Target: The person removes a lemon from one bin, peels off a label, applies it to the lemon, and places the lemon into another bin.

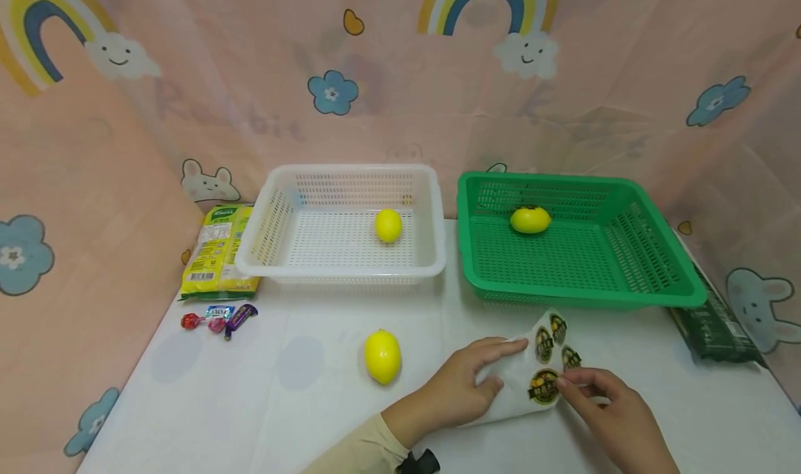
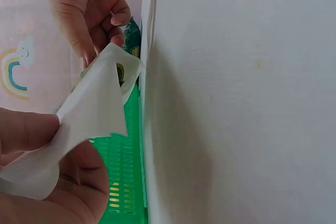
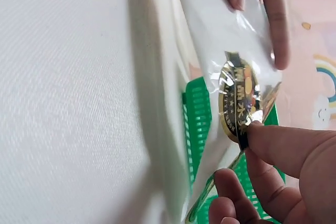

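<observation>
My left hand holds a white sticker sheet just above the table, thumb and fingers pinching its left part. The sheet carries several round dark-and-gold stickers. My right hand pinches the edge of the nearest sticker between thumb and forefinger. A yellow lemon lies on the table left of my left hand. Another lemon sits in the white basket. A yellow persimmon-like fruit sits in the green basket.
A yellow snack packet lies left of the white basket, with several wrapped candies in front of it. A dark green packet lies right of the green basket. Pink patterned cloth walls surround the white table.
</observation>
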The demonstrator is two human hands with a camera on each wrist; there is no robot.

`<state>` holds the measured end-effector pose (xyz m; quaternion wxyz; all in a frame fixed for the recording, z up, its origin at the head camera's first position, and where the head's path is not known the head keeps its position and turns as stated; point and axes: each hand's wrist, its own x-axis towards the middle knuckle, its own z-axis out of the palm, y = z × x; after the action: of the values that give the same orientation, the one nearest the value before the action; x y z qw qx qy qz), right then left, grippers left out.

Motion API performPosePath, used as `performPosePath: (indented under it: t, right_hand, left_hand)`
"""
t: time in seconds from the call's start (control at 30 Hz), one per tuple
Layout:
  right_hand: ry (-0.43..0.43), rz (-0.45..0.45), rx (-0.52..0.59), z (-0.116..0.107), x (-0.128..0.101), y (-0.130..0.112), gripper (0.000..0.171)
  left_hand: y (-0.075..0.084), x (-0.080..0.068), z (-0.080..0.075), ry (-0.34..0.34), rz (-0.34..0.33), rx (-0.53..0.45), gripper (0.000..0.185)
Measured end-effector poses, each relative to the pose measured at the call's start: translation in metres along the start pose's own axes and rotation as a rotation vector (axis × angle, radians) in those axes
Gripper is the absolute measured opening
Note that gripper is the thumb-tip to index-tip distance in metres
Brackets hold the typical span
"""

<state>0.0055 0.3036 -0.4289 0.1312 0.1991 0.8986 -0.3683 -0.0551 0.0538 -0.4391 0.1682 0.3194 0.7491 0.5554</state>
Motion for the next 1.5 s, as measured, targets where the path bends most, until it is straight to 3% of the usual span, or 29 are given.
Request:
performPosePath:
  t: [0.17, 0.43, 0.63, 0.73, 0.87, 1.2, 1.3, 1.4, 1.5]
  right_hand:
    - [-0.003, 0.004, -0.025, -0.004, -0.001, 0.005, 0.064]
    - [-0.002, 0.007, -0.037, -0.008, -0.001, 0.008, 0.06]
    - [-0.002, 0.021, -0.03, -0.006, -0.001, 0.006, 0.065]
    - [-0.002, 0.029, -0.025, -0.004, -0.001, 0.005, 0.065]
    - [-0.003, 0.042, -0.018, -0.004, -0.001, 0.005, 0.066]
    - [-0.025, 0.058, -0.026, -0.005, 0.0, 0.005, 0.071]
    - [-0.033, 0.062, -0.023, -0.006, 0.001, 0.007, 0.076]
    - [-0.029, 0.068, -0.018, -0.005, 0.003, 0.008, 0.078]
    - [-0.023, 0.075, -0.02, -0.004, 0.003, 0.008, 0.078]
  left_hand:
    - [-0.002, 0.002, 0.0, 0.019, -0.072, 0.073, 0.06]
    - [-0.008, 0.006, 0.0, 0.003, -0.008, 0.391, 0.055]
    - [-0.008, 0.004, -0.001, -0.026, -0.006, 0.494, 0.05]
    - [-0.005, 0.001, -0.004, -0.009, -0.019, 0.544, 0.048]
    - [0.003, -0.007, -0.014, 0.062, -0.048, 0.607, 0.047]
    - [0.023, -0.048, -0.068, 0.337, -0.276, 0.715, 0.056]
    - [0.024, -0.06, -0.081, 0.356, -0.377, 0.697, 0.061]
    - [0.022, -0.068, -0.09, 0.334, -0.469, 0.648, 0.066]
    - [0.017, -0.07, -0.094, 0.317, -0.508, 0.604, 0.069]
